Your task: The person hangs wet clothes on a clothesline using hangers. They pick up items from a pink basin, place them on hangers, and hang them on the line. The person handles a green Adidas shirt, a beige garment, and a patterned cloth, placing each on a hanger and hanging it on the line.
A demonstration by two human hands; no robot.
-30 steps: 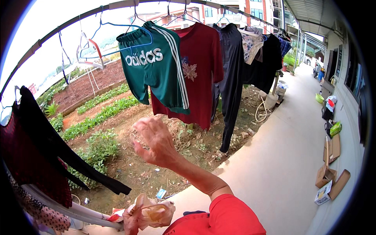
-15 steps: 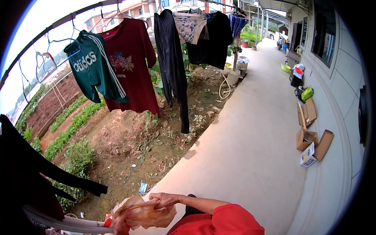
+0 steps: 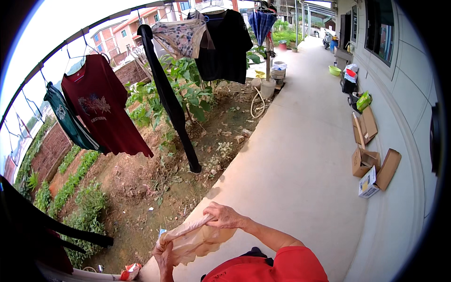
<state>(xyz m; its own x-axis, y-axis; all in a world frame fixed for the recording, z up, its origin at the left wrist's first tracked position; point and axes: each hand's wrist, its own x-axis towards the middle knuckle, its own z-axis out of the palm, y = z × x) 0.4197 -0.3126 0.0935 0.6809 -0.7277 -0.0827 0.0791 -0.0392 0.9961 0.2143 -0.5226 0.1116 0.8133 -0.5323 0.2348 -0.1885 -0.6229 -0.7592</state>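
Outdoor walkway (image 3: 300, 155), pale and smooth, running from bottom centre to the upper right; tiled wall (image 3: 418, 127) down the right side. Soil plot (image 3: 127, 181) with green plants on the left. Drying rail (image 3: 94, 24) curves across the upper left.

On the rail, left to right: green garment (image 3: 68, 117), seen nearly edge-on; maroon shirt (image 3: 101, 110), printed on the chest; dark trousers (image 3: 174, 110), one narrow length hanging low; floral underwear (image 3: 178, 40); black top (image 3: 225, 49). Dark sleeve (image 3: 77, 235) reaches in at lower left.

Peach cloth (image 3: 202, 242): lower centre of the frame, held up over the walkway's edge, thin, a thick rolled band along its top, the rest hanging in loose folds.

Left hand (image 3: 163, 256): grip curled on the band's lower-left end, no visible gap. Right hand (image 3: 224, 216): grip closed over the band's upper-right end, fingers bent, knuckles uppermost. Band slants between the two.

Red sleeve (image 3: 298, 263) at bottom, right of centre. Cardboard boxes (image 3: 364, 162) against the wall, right of frame; green basin (image 3: 334, 70) farther up. Pale hose (image 3: 252, 110) loops near the buckets, upper centre.
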